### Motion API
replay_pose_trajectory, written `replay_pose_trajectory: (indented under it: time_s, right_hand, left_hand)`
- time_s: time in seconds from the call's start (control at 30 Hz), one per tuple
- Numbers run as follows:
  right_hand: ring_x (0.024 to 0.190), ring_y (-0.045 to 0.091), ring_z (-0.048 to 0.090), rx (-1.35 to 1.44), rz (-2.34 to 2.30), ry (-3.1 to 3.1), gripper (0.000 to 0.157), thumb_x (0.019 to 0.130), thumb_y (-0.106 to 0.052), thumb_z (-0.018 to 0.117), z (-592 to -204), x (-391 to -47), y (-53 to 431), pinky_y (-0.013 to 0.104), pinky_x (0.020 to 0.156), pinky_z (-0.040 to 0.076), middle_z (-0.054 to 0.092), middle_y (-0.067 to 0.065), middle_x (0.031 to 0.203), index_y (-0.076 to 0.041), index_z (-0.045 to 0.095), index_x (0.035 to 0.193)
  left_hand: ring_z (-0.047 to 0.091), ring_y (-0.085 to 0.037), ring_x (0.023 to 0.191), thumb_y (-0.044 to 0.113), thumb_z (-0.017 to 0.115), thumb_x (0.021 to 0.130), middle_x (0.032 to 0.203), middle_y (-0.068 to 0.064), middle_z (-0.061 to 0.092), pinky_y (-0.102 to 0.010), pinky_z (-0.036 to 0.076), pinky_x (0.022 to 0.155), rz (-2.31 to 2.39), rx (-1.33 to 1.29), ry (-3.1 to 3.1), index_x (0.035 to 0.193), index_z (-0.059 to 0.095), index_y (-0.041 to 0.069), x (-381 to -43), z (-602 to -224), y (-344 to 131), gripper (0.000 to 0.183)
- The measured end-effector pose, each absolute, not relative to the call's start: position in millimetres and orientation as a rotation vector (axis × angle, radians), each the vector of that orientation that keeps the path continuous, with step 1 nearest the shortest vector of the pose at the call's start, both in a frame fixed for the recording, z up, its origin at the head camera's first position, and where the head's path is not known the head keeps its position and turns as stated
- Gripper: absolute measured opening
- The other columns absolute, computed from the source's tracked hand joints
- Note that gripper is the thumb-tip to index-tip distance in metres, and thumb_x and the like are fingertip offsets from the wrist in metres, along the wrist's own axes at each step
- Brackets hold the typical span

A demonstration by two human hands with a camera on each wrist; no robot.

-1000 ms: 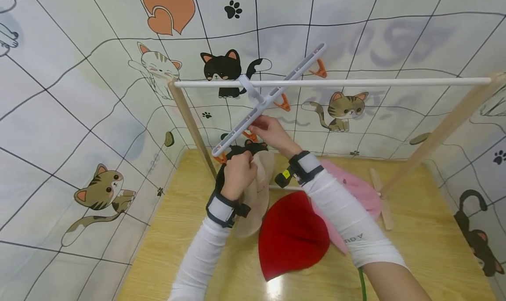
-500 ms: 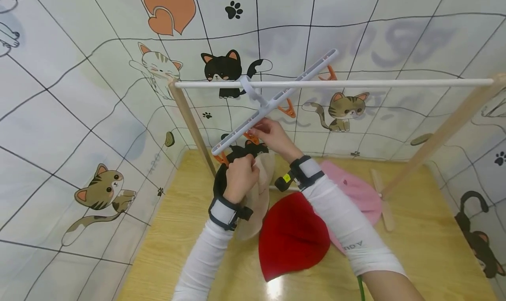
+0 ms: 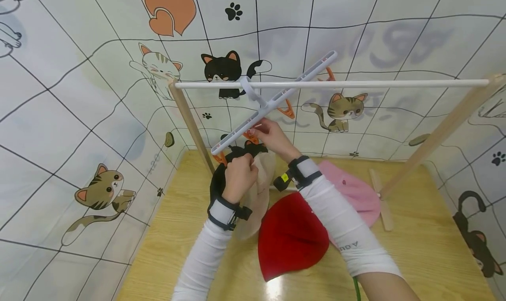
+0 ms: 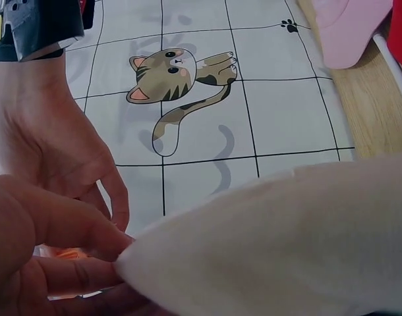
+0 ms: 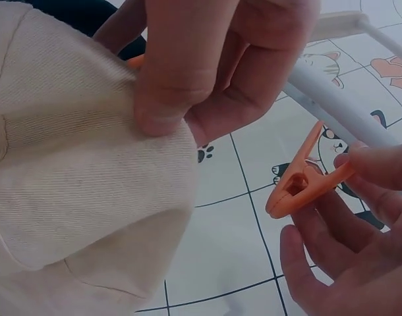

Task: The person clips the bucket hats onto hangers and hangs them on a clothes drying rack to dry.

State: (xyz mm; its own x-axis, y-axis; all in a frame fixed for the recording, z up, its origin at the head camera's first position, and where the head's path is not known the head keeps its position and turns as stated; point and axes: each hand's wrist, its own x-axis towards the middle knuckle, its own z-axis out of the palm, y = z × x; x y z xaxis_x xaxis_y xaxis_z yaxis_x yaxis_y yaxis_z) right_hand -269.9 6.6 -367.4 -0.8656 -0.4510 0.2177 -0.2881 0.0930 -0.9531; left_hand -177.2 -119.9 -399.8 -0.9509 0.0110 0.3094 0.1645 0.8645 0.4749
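Note:
In the head view my left hand (image 3: 240, 178) pinches the edge of a beige cloth hat (image 3: 261, 178), its cloth hanging down in folds. The right wrist view shows thumb and fingers on the stitched beige fabric (image 5: 89, 158). My right hand (image 3: 274, 138) grips an orange clip (image 5: 303, 184) on the pale grey clip hanger (image 3: 272, 104). The clip's tip points toward the beige cloth, with a gap between them in the right wrist view. A black hat (image 3: 217, 184) hangs under the hanger's end clip (image 3: 220, 158), partly hidden behind my left hand.
The hanger hooks over a white rail (image 3: 356, 84) between wooden posts (image 3: 191, 125) and hangs slanted. Two more orange clips, one of them the middle clip (image 3: 287, 110), hang from its far half. A red hat (image 3: 292, 237) and a pink hat (image 3: 357, 193) lie on the wooden table (image 3: 170, 248).
The hanger's far end has swung slightly to the right and down over the last second. Both hands stay almost in place, the left one shifted slightly right with the beige hat.

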Motion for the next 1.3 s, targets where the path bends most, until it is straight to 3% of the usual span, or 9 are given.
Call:
replay_pose_trajectory:
  time_s: [0.27,0.5,1.1,1.3]
  right_hand:
    - [0.121,0.032,0.052,-0.805,-1.837,2.070,0.032,0.100,-0.002,0.048,-363.5,-268.5,4.7,0.045,0.097,0.042,0.049,0.018,0.127,-0.002,0.042,0.131]
    - [0.135,0.028,0.037,-0.822,-1.781,2.014,0.039,0.101,-0.006,0.045,-362.2,-265.4,4.4,0.043,0.107,0.030,0.042,0.011,0.142,-0.006,0.036,0.140]
    - [0.129,0.028,0.042,-0.780,-1.930,1.838,0.034,0.098,0.000,0.048,-366.9,-272.0,6.2,0.044,0.108,0.029,0.050,0.018,0.133,-0.002,0.041,0.132]
    - [0.112,0.025,0.049,-0.755,-1.985,1.749,0.029,0.096,0.002,0.052,-367.6,-272.2,4.5,0.043,0.102,0.033,0.055,0.014,0.121,-0.002,0.048,0.125]
  left_hand:
    - [0.050,-0.025,0.050,0.003,0.061,0.083,0.062,-0.007,0.052,-0.035,0.041,0.043,-0.726,-0.121,-2.713,0.074,0.059,0.005,-180.8,-393.1,-119.7,0.009]
    - [0.047,-0.022,0.048,0.001,0.061,0.085,0.058,-0.006,0.047,-0.030,0.036,0.042,-0.757,-0.164,-2.684,0.075,0.060,0.002,-184.8,-386.0,-120.7,0.010]
    - [0.051,-0.024,0.053,0.002,0.059,0.089,0.063,-0.006,0.053,-0.035,0.040,0.044,-0.642,-0.127,-2.771,0.074,0.062,0.006,-194.4,-378.0,-128.2,0.016]
    - [0.053,-0.025,0.056,0.001,0.060,0.086,0.065,-0.006,0.055,-0.037,0.042,0.045,-0.613,-0.099,-2.770,0.073,0.062,0.007,-197.6,-377.9,-129.6,0.014]
